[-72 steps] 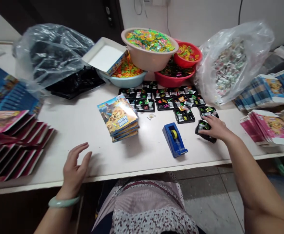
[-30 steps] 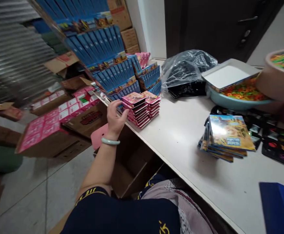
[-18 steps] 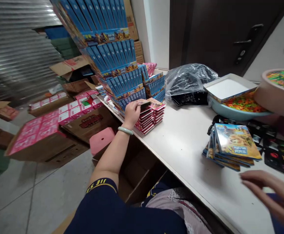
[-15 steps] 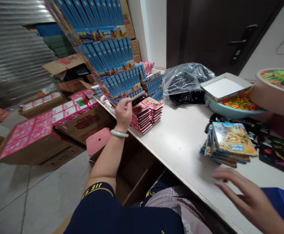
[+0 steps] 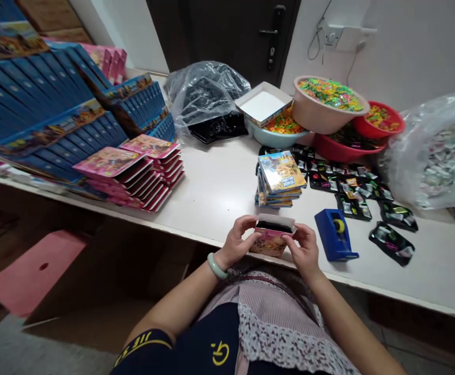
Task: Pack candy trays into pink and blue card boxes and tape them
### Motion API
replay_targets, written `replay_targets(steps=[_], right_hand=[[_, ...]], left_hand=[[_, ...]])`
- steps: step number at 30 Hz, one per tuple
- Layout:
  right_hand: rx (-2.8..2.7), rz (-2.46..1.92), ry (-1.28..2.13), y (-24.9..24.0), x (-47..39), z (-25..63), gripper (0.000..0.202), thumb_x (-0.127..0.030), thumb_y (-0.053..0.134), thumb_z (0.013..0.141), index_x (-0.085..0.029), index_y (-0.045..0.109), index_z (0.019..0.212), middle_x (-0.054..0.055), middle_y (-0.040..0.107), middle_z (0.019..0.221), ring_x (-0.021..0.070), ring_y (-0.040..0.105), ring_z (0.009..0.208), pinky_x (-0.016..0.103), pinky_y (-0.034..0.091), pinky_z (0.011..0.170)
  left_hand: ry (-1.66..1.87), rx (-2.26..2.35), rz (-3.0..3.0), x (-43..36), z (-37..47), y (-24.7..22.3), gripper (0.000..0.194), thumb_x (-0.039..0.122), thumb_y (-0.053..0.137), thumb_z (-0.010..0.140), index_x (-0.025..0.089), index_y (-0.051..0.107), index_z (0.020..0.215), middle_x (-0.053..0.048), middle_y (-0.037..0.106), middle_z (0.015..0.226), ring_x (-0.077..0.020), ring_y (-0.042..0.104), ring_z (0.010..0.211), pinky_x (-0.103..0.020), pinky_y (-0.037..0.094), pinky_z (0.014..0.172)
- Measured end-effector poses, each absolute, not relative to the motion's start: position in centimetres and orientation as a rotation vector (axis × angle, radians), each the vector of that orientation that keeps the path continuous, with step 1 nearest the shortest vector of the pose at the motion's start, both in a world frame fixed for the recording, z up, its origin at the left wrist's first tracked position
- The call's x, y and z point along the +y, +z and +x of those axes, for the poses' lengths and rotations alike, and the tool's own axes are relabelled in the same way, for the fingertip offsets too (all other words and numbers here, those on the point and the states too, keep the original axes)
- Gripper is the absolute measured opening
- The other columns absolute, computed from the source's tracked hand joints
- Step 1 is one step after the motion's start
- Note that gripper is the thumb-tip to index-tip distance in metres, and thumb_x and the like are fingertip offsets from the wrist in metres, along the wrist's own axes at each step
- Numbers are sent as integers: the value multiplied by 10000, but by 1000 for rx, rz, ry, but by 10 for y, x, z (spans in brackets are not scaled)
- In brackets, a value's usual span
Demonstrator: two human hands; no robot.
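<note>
bare tabletop (image 5: pixel 212 192) mid-left, tape dispenser (image 5: pixel 335 237) blocking right side

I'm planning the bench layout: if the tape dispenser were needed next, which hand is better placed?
Probably the right hand: the blue tape dispenser stands just beside it, while the left hand is farther off, across the pink box that both hands hold.

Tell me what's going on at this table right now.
The left hand and right hand hold a small pink box at the table's near edge, its top flap up and something black inside. A stack of blue-and-yellow boxes stands just beyond, and a blue tape dispenser sits to the right.
</note>
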State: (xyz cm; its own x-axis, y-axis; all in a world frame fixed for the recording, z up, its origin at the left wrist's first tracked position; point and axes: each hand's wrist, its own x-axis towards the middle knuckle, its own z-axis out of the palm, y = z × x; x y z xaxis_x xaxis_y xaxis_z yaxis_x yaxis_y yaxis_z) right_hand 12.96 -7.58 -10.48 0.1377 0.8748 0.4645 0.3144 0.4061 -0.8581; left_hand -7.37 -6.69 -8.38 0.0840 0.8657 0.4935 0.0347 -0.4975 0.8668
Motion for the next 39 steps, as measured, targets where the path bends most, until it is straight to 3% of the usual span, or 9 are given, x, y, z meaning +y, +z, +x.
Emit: replay_targets(steps=[3,8,11,15,17,20,27,33,39], right_hand=[[-1365,-1151,595,-112,-77,135,333,-362,701,826,-254,599,1125,40,661,974,157,640,723,322,579,668],[-1525,-1100,627,-92,-73,132,177,-332,554,928,-259,699,1000,73,694,1017,234,638,1032,445,530,922],[-1443,-1157,736,-78,-69,134,157,-347,577,907,-249,698,931,73,674,982,229,634,1004,393,566,817],[-1272,-1137,991,-68,-68,140,228,-344,645,856,-269,618,1069,30,647,936,177,644,844,277,565,607],[-1392,-1101,994,-64,-69,144,157,-331,648,855,-258,626,993,40,638,995,176,632,901,273,566,641],[-1597,-1077,895,-56,-73,148,84,-304,652,853,-234,614,881,56,625,1051,180,612,943,284,557,684],[-1471,-1226,922,-41,-73,136,104,-327,621,868,-224,615,877,30,643,882,160,622,786,265,531,625],[-1512,-1176,930,-35,-72,137,91,-297,642,865,-224,633,811,35,662,886,168,646,818,263,535,622],[-1865,-957,777,-37,-82,159,113,-287,628,898,-253,658,1001,66,693,1039,198,663,978,374,571,825]], left_hand=[[1436,887,1774,-66,-77,-87,333,195,589,907,233,560,1237,-85,613,1146,-163,607,1054,-294,537,882],[1375,918,1941,-56,-83,-68,226,180,599,900,211,640,1120,-67,647,967,-162,606,922,-317,525,821],[1394,966,1874,-51,-74,-62,75,216,596,906,189,664,923,-55,644,915,-160,611,903,-306,519,801],[1370,997,1615,-49,-66,-60,173,248,567,929,203,614,1089,-62,675,1002,-146,653,897,-277,540,774],[1330,914,1695,-49,-68,-57,201,245,606,907,200,623,1102,-78,691,1046,-172,664,965,-318,548,839],[1264,773,1881,-49,-73,-52,123,228,674,855,185,661,969,-94,698,1046,-206,659,1011,-376,542,888],[1232,952,1658,-48,-62,-42,97,268,615,896,171,623,896,-44,633,849,-133,611,794,-254,517,702],[1229,801,1758,-44,-69,-42,66,218,606,899,176,629,854,-61,658,888,-151,640,859,-286,533,753],[1046,536,2044,-43,-92,-40,219,190,647,871,228,664,1086,-107,704,1096,-189,686,1004,-336,592,828]])
